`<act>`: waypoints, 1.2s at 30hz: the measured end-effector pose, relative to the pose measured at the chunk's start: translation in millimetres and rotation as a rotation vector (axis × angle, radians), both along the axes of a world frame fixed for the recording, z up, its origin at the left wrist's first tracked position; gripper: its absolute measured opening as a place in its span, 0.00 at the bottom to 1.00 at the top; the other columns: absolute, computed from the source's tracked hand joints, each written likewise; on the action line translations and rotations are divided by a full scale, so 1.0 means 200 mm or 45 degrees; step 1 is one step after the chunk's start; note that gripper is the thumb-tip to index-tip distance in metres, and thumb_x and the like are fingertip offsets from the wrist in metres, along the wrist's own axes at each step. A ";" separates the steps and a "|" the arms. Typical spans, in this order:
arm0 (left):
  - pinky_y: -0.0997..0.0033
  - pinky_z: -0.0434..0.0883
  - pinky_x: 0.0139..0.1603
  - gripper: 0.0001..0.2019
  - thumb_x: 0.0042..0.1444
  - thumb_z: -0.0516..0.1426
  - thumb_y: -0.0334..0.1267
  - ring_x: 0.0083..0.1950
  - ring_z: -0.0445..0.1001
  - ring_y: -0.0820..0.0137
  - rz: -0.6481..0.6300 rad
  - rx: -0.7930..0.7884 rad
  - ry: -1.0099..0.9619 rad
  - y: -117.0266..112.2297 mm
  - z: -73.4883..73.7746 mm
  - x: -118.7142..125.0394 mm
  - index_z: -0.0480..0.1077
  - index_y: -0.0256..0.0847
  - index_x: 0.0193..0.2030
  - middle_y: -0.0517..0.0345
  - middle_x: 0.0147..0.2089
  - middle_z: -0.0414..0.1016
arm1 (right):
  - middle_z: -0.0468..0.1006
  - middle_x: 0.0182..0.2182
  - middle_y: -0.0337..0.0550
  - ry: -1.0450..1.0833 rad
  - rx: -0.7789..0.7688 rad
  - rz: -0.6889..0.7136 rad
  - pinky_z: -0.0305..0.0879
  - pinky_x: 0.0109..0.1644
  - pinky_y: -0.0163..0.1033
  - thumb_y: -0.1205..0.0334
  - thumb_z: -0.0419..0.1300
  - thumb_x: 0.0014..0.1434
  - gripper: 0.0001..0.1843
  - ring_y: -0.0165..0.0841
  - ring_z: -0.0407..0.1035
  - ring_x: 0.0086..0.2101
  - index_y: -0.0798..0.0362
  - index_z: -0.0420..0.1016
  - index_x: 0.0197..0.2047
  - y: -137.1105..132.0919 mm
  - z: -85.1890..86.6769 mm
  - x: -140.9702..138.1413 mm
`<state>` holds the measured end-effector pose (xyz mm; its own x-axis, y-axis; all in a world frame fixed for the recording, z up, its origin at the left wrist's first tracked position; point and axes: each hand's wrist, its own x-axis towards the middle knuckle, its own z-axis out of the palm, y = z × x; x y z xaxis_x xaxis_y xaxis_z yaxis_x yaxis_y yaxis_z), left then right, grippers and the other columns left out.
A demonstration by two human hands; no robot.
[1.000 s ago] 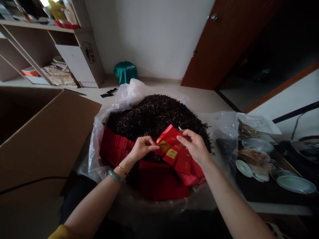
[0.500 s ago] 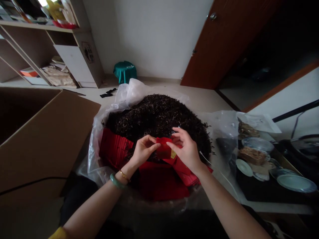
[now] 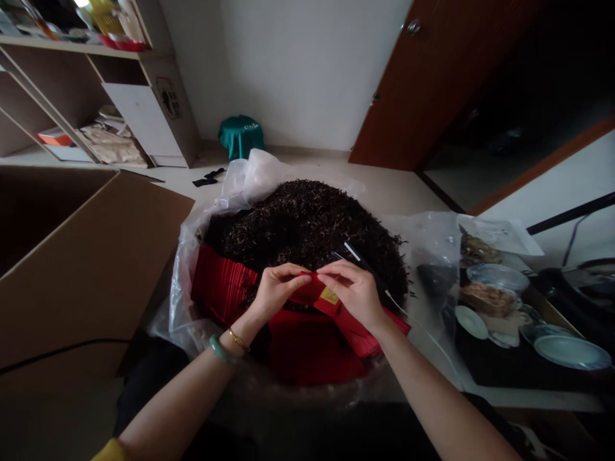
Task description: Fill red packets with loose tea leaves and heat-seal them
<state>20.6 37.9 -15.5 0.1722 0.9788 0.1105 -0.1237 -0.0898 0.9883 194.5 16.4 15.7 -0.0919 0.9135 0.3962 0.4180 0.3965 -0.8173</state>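
Observation:
My left hand (image 3: 275, 290) and my right hand (image 3: 352, 291) both pinch the top edge of a small red packet (image 3: 321, 294) with a gold label, fingertips almost meeting. They hover over a big heap of dark loose tea leaves (image 3: 302, 221) in a clear plastic bag (image 3: 250, 176). Rows of flat red packets (image 3: 221, 288) stand along the near edge of the heap, with more red packets (image 3: 369, 333) under my right wrist. A thin dark tool with a white tip (image 3: 353, 251) lies on the leaves just beyond my right hand.
An open cardboard box (image 3: 91, 269) stands at the left. At the right, a dark tray with bowls and plates (image 3: 509, 314). A wooden shelf unit (image 3: 100, 96), a green stool (image 3: 240, 136) and a brown door (image 3: 432, 77) are behind.
The red packet, raised and tilted a second ago, has come down flat toward the heap. My right hand moved left and lower until its fingertips met my left hand's at the packet's edge.

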 end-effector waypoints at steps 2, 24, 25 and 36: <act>0.68 0.74 0.40 0.10 0.45 0.66 0.43 0.36 0.77 0.65 0.027 -0.002 0.003 0.00 -0.01 0.00 0.80 0.39 0.30 0.53 0.34 0.81 | 0.81 0.32 0.43 -0.041 0.058 -0.008 0.72 0.38 0.38 0.59 0.61 0.58 0.06 0.34 0.75 0.34 0.49 0.79 0.33 0.00 0.00 0.00; 0.70 0.74 0.37 0.13 0.45 0.65 0.48 0.34 0.76 0.67 0.132 -0.039 -0.065 -0.02 -0.05 0.04 0.79 0.39 0.30 0.55 0.32 0.81 | 0.76 0.35 0.45 -0.681 0.288 0.002 0.68 0.39 0.36 0.59 0.57 0.62 0.08 0.34 0.73 0.35 0.51 0.76 0.38 -0.01 0.00 0.01; 0.70 0.74 0.37 0.12 0.46 0.65 0.47 0.34 0.76 0.67 0.130 -0.036 -0.068 -0.02 -0.05 0.04 0.79 0.39 0.30 0.55 0.33 0.81 | 0.77 0.35 0.45 -0.679 0.277 0.013 0.68 0.39 0.36 0.59 0.57 0.62 0.08 0.34 0.73 0.35 0.51 0.76 0.38 -0.01 0.00 0.01; 0.69 0.74 0.38 0.15 0.44 0.66 0.48 0.34 0.77 0.67 0.021 -0.100 -0.084 -0.05 -0.03 0.06 0.79 0.38 0.33 0.54 0.33 0.81 | 0.73 0.30 0.43 -0.715 0.133 0.127 0.65 0.33 0.34 0.62 0.54 0.64 0.16 0.30 0.69 0.28 0.53 0.74 0.26 0.00 0.00 0.02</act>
<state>32.1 27.9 -22.4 0.1512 0.9875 0.0437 -0.1881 -0.0146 0.9820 199.5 16.5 15.6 -0.3974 0.8485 0.3495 0.7330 0.5226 -0.4355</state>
